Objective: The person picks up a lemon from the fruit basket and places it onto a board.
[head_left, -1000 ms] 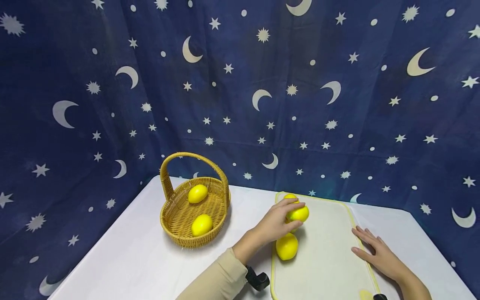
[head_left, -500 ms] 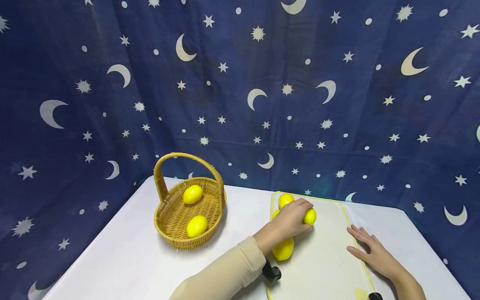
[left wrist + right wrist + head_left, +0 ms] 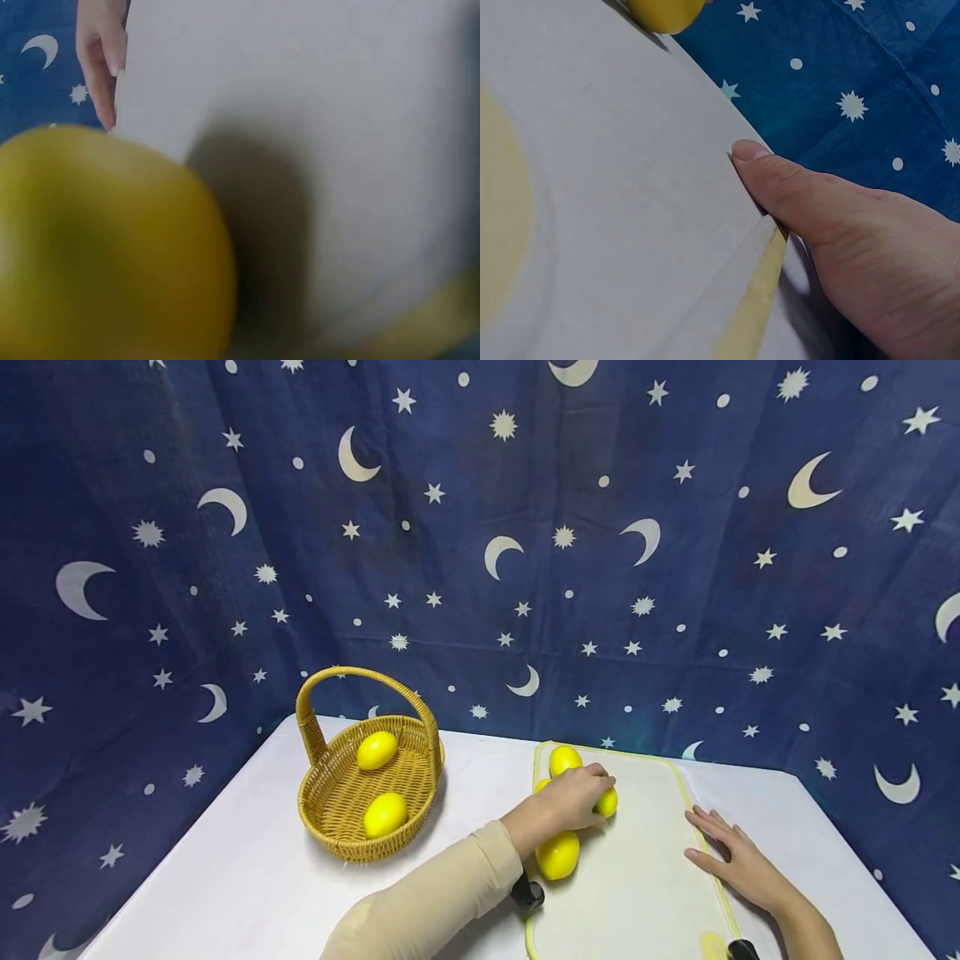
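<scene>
My left hand curls over a yellow lemon on the left part of the pale mat. The palm and fingers cover most of that lemon. Behind the hand sits another lemon, and in front of it a larger-looking one. A further lemon barely shows behind the wrist. In the left wrist view a blurred lemon fills the lower left; which one I cannot tell. My right hand rests on the mat's right edge, fingers extended; its thumb shows in the right wrist view.
A wicker basket with a tall arched handle stands on the left of the white table. Two lemons lie inside, one at the back, one at the front. A blue moon-and-star curtain hangs behind the table.
My left hand has shifted right over the mat with the lemon, its fingers now wrapped further over it. The right hand has stayed at the mat's edge. The head view has turned slightly right.
</scene>
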### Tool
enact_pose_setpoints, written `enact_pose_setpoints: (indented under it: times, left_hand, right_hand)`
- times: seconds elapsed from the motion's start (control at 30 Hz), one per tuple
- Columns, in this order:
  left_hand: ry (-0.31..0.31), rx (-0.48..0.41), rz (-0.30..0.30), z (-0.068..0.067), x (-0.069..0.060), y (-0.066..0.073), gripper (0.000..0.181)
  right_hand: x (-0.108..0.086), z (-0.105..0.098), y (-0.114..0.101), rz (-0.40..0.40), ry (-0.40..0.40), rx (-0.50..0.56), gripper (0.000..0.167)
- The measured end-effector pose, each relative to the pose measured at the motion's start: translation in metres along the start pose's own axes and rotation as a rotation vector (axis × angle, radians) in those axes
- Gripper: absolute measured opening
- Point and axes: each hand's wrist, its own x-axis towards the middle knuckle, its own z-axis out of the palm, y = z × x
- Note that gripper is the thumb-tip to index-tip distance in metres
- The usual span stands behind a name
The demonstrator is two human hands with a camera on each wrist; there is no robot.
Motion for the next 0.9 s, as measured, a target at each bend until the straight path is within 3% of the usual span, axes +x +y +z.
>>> enact_pose_setpoints:
  times: [0.3, 0.43, 0.73, 0.9]
  left_hand:
    - [-0.077, -0.096, 0.096, -0.011, 0.002, -0.016, 0.057]
    - [-0.066, -0.123, 0.121, -0.010, 0.004, -0.020, 0.058]
    - [0.017, -0.144, 0.061, 0.001, 0.004, -0.020, 0.055]
    - [0.062, -0.148, 0.062, 0.006, 0.003, -0.020, 0.053]
  right_hand:
    - [0.000, -0.005, -0.001, 0.010, 0.009, -0.021, 0.067]
    - [0.000, -0.006, -0.001, 0.003, 0.017, -0.018, 0.066]
    - [-0.001, -0.002, -0.003, 0.010, 0.013, -0.005, 0.066]
    - [0.000, -0.001, -0.004, 0.018, 0.010, -0.003, 0.067]
